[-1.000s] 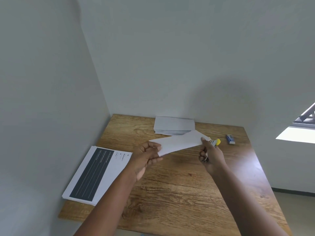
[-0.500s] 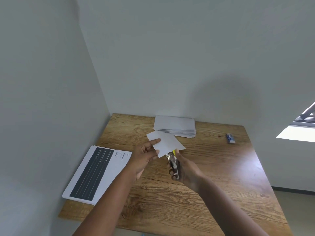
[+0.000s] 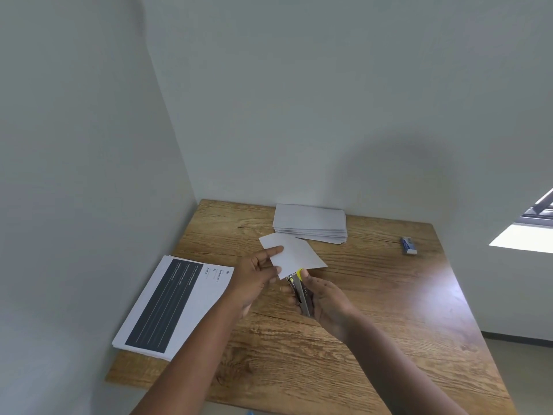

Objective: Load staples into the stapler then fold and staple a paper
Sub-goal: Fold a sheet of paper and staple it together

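**Stapler nose meets the near edge of a folded paper, held above a wooden table**

A person's left hand (image 3: 259, 272) pinches a folded white paper (image 3: 294, 255) between thumb and fingers, holding it in the air above the wooden table (image 3: 374, 310). The right hand (image 3: 324, 301) has its fingers wrapped around a metal stapler (image 3: 300, 290) with a yellow tip, its nose touching the paper's near edge.

Judging by this, the paper is already folded and the stapling is in hand. Whether staples are loaded, or a staple has gone in, cannot be seen.

On the table beyond the paper lies a stack of white sheets (image 3: 311, 224). To the paper's left lies a pile of printed pages (image 3: 170, 304) with a dark panel. Well to its right, near the table's far edge, sits a small blue box (image 3: 408, 245).

Compared with a second ago, the paper has turned from a long strip held wide to a shorter shape held close. The stapler has shifted from the paper's right end to its near edge.
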